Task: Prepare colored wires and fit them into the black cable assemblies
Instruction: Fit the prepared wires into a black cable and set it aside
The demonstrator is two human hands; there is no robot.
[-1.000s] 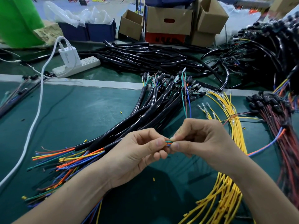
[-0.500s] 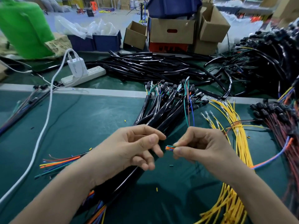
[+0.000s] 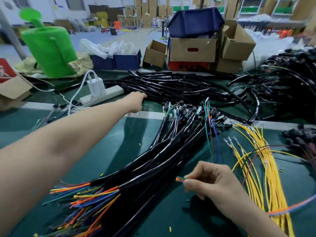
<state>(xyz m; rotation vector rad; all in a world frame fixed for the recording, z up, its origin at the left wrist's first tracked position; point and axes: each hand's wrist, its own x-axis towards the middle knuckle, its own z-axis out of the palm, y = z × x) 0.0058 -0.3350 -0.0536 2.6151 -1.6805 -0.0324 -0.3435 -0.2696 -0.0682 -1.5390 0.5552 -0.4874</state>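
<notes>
Though outstretched, left hand (image 3: 136,102) beside tubing (image 3: 171,84)

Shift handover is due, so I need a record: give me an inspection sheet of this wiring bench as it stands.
Surface: green mat, scattered wire offcuts.
Job's things: bundle of black cable assemblies with coloured wires fanning out; yellow wires to the right.
Clutter: loose black sleeves piled at the back.
Hands: left hand reaches to the black sleeves, grip unclear; right hand pinches short coloured wire ends.
Cables: white charger plugged into power strip.
Surroundings: cardboard boxes, blue bins, green watering can.
</notes>
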